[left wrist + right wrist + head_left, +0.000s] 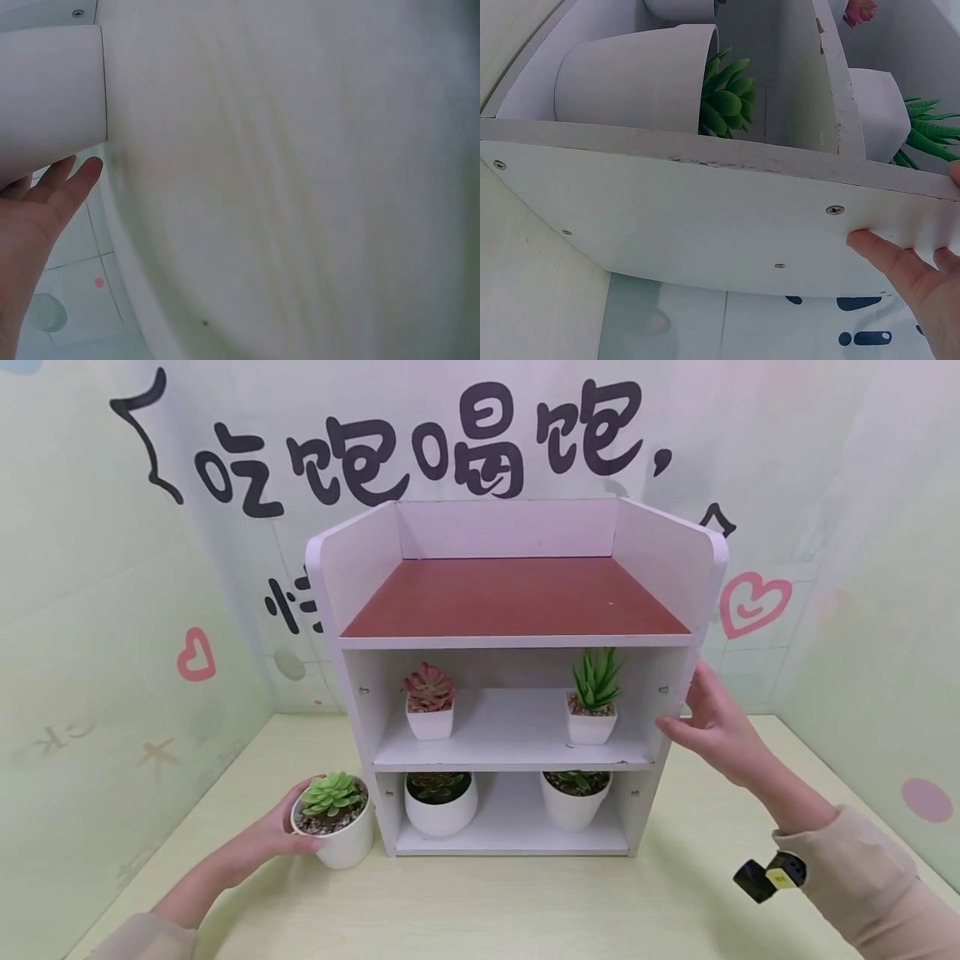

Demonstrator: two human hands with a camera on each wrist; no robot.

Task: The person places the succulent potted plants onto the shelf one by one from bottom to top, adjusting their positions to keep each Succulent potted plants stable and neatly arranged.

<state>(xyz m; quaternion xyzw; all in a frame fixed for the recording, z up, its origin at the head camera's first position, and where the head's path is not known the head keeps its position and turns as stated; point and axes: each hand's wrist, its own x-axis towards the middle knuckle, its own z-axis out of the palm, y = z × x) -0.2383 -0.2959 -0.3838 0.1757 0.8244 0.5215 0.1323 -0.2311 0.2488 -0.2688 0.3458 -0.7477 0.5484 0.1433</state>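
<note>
A white wooden shelf unit [517, 643] with a red-brown top stands in the middle of the table. My left hand [273, 827] holds a white round pot [347, 845] with a pale green succulent [330, 793], just left of the shelf's lower corner. In the left wrist view, fingertips show at the side of that pot [49, 94]. At the shelf's right side, my right hand [716, 727] grips the panel, its thumb across the front edge. The right wrist view shows fingers [889, 255] of that hand against the outer side panel [697, 214].
On the middle shelf stand a pink succulent [429, 689] and a spiky green plant [596, 685] in square white pots. The bottom shelf holds two round white pots, left [441, 810] and right [573, 806]. A printed cloth wall [247, 552] closes off the back.
</note>
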